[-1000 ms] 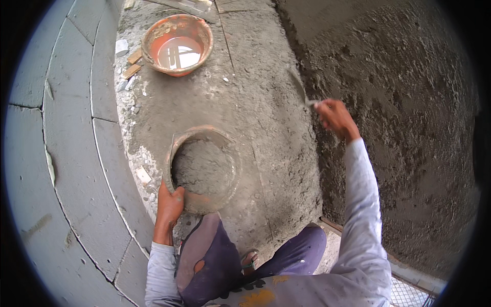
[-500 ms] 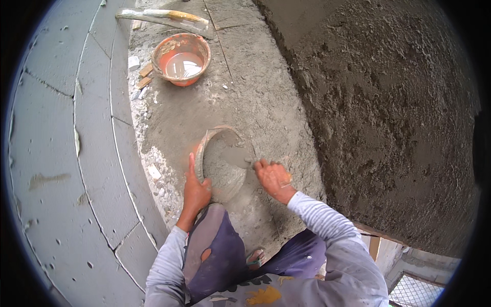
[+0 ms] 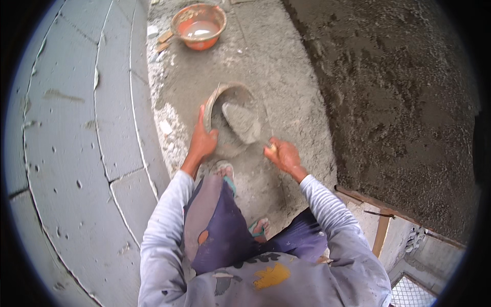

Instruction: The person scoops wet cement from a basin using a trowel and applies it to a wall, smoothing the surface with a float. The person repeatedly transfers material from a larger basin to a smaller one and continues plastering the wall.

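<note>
Since a second ago the right hand [image 3: 284, 155] has come down off the rough plastered wall [image 3: 404, 102] on the right and now sits at the near right rim of the mortar pan [image 3: 231, 120], closed round the handle of a trowel [image 3: 244, 123] whose mortar-coated blade lies inside the pan. Over the same time the pan has gone from lying flat to standing tipped on its edge, mouth toward the right, on the cement-dusted floor [image 3: 271, 56] in the middle of the scene. At its left rim the left hand [image 3: 203, 141] clasps the edge, fingers curled over it.

Far beyond, an orange bowl [image 3: 199, 25] with pale water in it stands on the floor, with small scraps lying just beside it to the left; what they are is hard to tell. Grey concrete slabs [image 3: 66, 128] fill the left side.

Most of the trowel's handle is hidden inside the closed hand, and its blade blends into the grey mortar. One sandalled foot [image 3: 223, 171] shows just near the pan, partly covered by the knee
</note>
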Available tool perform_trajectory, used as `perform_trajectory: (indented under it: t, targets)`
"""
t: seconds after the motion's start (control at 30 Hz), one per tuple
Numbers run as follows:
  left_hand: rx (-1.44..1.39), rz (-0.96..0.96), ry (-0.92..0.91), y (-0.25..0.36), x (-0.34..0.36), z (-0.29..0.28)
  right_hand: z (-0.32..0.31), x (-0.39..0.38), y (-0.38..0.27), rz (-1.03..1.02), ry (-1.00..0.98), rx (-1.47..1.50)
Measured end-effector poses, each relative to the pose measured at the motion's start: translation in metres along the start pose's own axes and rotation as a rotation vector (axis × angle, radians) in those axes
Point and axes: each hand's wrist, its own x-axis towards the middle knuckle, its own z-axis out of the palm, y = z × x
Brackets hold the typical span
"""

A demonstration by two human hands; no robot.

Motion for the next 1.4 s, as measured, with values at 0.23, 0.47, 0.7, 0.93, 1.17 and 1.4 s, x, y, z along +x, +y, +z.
perform_trajectory:
  t: [0.23, 0.47, 0.7, 0.93, 1.17, 1.4]
  targets:
    - [-0.147, -0.068, -0.038, -0.010, -0.003, -0.014, -0.048, 0.010, -0.008, -0.038, 0.098, -0.046]
    - [-0.192, -0.111, -0.005, -0.016, -0.005, -0.007, -0.163, 0.004, 0.020, 0.399, -0.396, 0.731]
    - [-0.122, -0.169, -0.013, -0.030, -0.006, -0.011, -0.254, 0.057, 0.076, 0.286, 0.572, -0.175]
    - [-0.203, -0.201, -0.018, -0.015, 0.007, -0.013, -0.132, 0.096, 0.198, 0.528, 0.266, -0.260]
    - [-0.207, -0.228, -0.013, -0.025, 0.001, -0.017, -0.137, 0.060, 0.199, 0.489, 0.513, -0.250]
    - [-0.171, -0.136, -0.026, -0.008, -0.001, -0.011, -0.180, -0.009, 0.161, 0.502, 0.596, -0.425]
